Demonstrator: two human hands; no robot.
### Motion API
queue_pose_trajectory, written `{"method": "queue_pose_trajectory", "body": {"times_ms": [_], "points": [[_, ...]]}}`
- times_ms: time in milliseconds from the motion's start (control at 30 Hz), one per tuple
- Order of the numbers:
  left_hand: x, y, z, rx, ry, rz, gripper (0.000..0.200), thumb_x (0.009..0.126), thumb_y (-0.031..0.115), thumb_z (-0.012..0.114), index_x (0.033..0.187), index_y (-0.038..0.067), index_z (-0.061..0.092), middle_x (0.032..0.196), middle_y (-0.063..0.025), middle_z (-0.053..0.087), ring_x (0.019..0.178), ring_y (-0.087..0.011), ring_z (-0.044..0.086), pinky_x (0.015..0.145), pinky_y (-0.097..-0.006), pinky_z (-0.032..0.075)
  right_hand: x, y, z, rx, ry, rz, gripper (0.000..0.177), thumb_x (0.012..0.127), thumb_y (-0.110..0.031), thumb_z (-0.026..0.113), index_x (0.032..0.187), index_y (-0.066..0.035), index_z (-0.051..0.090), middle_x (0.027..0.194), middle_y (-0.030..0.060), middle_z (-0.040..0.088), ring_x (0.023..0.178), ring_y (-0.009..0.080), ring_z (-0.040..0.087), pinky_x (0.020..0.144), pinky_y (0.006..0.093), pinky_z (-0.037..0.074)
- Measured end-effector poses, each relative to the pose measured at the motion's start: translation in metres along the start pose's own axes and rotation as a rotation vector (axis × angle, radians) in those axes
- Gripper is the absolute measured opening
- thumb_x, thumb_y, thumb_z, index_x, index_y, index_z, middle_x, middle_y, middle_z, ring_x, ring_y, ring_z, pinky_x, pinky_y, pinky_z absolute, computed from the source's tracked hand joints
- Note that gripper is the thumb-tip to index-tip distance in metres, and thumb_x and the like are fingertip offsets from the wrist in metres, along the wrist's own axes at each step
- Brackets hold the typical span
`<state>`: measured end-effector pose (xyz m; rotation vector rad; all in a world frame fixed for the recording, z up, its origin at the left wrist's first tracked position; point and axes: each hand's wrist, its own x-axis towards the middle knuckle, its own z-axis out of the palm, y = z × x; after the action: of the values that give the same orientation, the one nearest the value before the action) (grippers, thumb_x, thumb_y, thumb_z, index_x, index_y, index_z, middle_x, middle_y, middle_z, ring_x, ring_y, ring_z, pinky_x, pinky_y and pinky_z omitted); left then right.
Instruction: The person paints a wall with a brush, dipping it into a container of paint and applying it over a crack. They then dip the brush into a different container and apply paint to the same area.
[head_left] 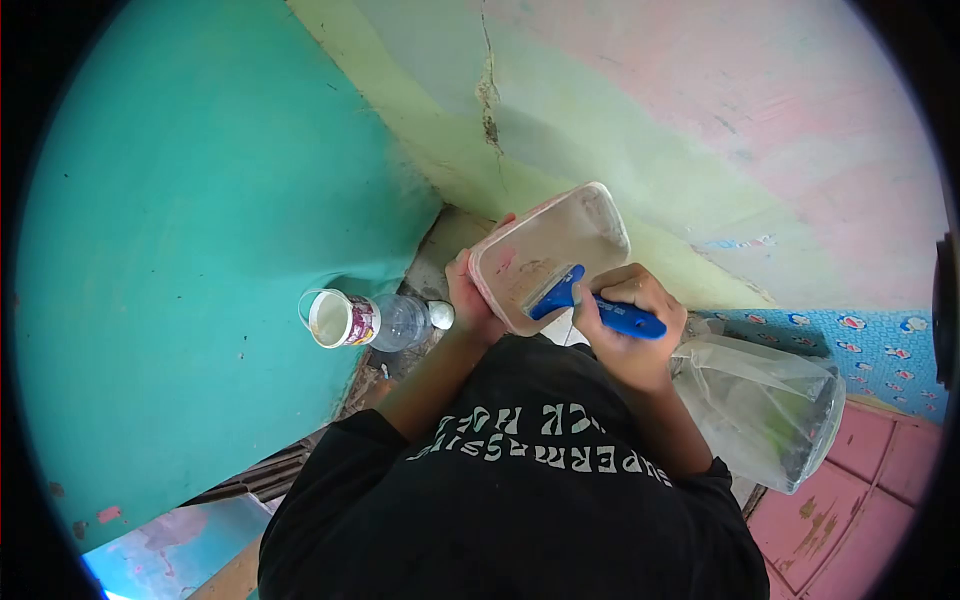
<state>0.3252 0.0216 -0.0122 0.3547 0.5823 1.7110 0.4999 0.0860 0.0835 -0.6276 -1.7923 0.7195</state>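
Note:
My left hand [474, 300] grips a pale plastic tub [545, 240] by its left side, fingers wrapped round the outer wall. The tub is tilted so that its inside faces me, with smears along the walls. In my right hand [640, 320] is a paintbrush [630, 318] with a blue handle, my fingers closed round it. Its bristles lie against the inner wall at the tub's lower end. Both hands are in front of my chest, close to the wall corner.
A cracked, pale painted wall [640, 110] rises ahead and a turquoise wall [200, 200] on the left. Left of me stand a small white bucket [330, 319] and a clear plastic bottle [398, 322]. A clear plastic bag [755, 400] stands at right, by pink tiles [820, 510].

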Motion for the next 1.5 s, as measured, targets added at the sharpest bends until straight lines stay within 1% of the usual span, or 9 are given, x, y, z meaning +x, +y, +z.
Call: {"method": "queue_pose_trajectory", "body": {"times_ms": [167,400,633,800,933,1233,1333,1400,1500], "points": [[0.003,-0.008,-0.008,-0.017,-0.003,0.022,0.081,0.101,0.061,0.034,0.161,0.008,0.032,0.161,-0.0166,0.041,0.147,-0.0340,0.042,0.122,-0.0496,0.033,-0.005,0.005,0.011,-0.039,-0.197,0.068,0.030,0.076,0.002,0.084,0.075,-0.006,0.055,0.072,0.0076,0.065,0.061,0.0188,0.065,0.058,0.0293,0.052],[0.000,0.001,0.006,-0.102,0.005,-0.033,0.073,0.101,0.057,0.030,0.149,0.005,0.047,0.147,-0.0154,0.055,0.134,-0.0334,0.055,0.114,-0.0487,0.043,-0.002,0.011,0.017,0.086,0.050,0.008,0.028,0.077,-0.003,0.085,0.075,-0.006,0.057,0.071,0.0088,0.063,0.057,0.0237,0.064,0.055,0.0333,0.051],[0.004,-0.001,-0.004,-0.048,0.052,-0.025,0.071,0.100,0.056,0.032,0.144,0.004,0.053,0.141,-0.0152,0.060,0.129,-0.0335,0.059,0.111,-0.0501,0.046,-0.017,0.018,0.020,0.067,-0.038,0.081,0.028,0.076,0.000,0.086,0.078,-0.006,0.059,0.073,0.0093,0.062,0.063,0.0234,0.065,0.059,0.0315,0.051],[0.000,0.010,0.013,-0.017,-0.095,-0.041,0.075,0.100,0.059,0.033,0.145,0.003,0.051,0.140,-0.0165,0.060,0.130,-0.0350,0.059,0.108,-0.0560,0.049,-0.014,0.014,0.010,0.291,0.169,0.179,0.019,0.089,0.001,0.078,0.088,-0.002,0.060,0.085,0.0095,0.067,0.075,0.0131,0.064,0.066,0.0275,0.051],[0.001,0.005,-0.008,-0.156,0.080,-0.107,0.083,0.098,0.067,0.036,0.150,0.004,0.047,0.144,-0.0179,0.057,0.131,-0.0374,0.058,0.106,-0.0596,0.050,-0.019,0.019,-0.001,0.444,0.232,0.381,0.015,0.095,0.002,0.072,0.099,-0.002,0.058,0.100,0.0124,0.068,0.087,0.0136,0.063,0.081,0.0271,0.051],[-0.010,0.009,-0.039,-0.205,-0.014,-0.090,0.076,0.097,0.054,0.035,0.152,0.003,0.044,0.147,-0.0170,0.055,0.134,-0.0350,0.055,0.113,-0.0511,0.045,-0.017,0.027,-0.012,0.791,0.335,0.584,0.008,0.104,-0.006,0.058,0.105,0.000,0.053,0.107,0.0195,0.066,0.092,0.0241,0.071,0.081,0.0377,0.066],[-0.012,0.010,-0.054,-0.160,0.021,-0.053,0.090,0.095,0.075,0.037,0.155,0.008,0.039,0.151,-0.0185,0.050,0.132,-0.0435,0.056,0.093,-0.0670,0.053,-0.014,0.032,-0.017,0.929,0.329,0.564,0.010,0.103,-0.005,0.060,0.107,0.001,0.053,0.111,0.0224,0.066,0.096,0.0262,0.071,0.085,0.0388,0.066],[-0.012,0.016,-0.054,-0.200,0.004,-0.038,0.086,0.096,0.071,0.041,0.154,0.008,0.040,0.149,-0.0190,0.052,0.129,-0.0437,0.058,0.090,-0.0662,0.055,-0.013,0.036,-0.016,1.030,0.324,0.625,0.011,0.104,-0.008,0.060,0.107,0.000,0.053,0.112,0.0215,0.066,0.100,0.0263,0.071,0.089,0.0367,0.064],[-0.019,0.033,-0.036,0.352,-0.076,0.218,0.079,0.097,0.064,0.047,0.152,0.008,0.043,0.145,-0.0194,0.055,0.124,-0.0439,0.062,0.084,-0.0638,0.059,-0.012,0.044,-0.009,1.110,0.298,0.658,0.012,0.102,-0.007,0.062,0.109,-0.001,0.055,0.118,0.0210,0.065,0.106,0.0265,0.071,0.097,0.0358,0.062]]}}
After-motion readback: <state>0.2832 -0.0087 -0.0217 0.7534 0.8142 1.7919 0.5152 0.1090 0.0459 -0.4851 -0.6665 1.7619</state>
